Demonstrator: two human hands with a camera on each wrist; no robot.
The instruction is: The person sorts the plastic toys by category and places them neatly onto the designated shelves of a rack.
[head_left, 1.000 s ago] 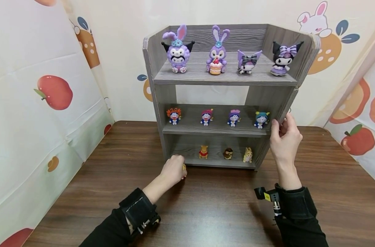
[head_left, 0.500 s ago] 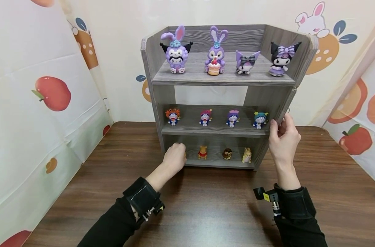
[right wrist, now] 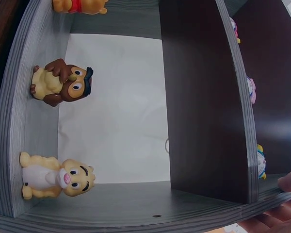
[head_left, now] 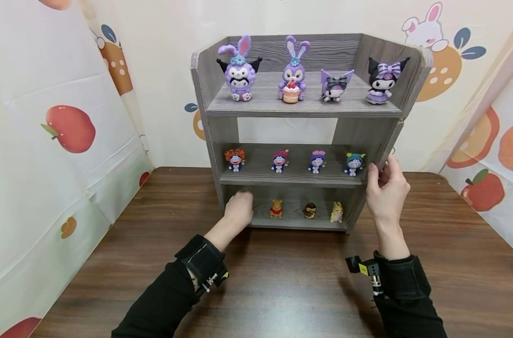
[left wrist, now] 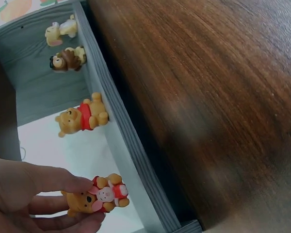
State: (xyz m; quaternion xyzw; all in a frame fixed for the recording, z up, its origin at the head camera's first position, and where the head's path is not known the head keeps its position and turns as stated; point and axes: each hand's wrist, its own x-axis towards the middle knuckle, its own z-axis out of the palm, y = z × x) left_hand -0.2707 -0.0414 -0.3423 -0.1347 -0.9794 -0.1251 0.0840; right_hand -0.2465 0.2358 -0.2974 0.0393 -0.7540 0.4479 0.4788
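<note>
My left hand (head_left: 239, 210) is at the left end of the shelf unit's (head_left: 286, 229) bottom board. Its thumb and fingers pinch the head of a yellow bear figurine (left wrist: 95, 195) with a small pink pig on its front, seen in the left wrist view. The bear's feet are at the board; whether they bear on it I cannot tell. In the head view my hand hides this figurine. To its right stand a red-shirted bear figurine (head_left: 276, 209), an owl figurine (head_left: 310, 210) and a cream rabbit figurine (head_left: 336, 212). My right hand (head_left: 388, 190) grips the unit's right side panel.
The middle board bears several small blue figurines (head_left: 317, 162) in coloured hats. On the top board stand several purple figurines, including a rabbit with a cake (head_left: 293, 84). The grey unit rests on a brown wooden table (head_left: 290, 281) before a printed cloth backdrop (head_left: 163, 70).
My left hand has moved up and inward from in front of the unit, carrying the bear figurine over the bottom board. My right hand stays on the side panel.
</note>
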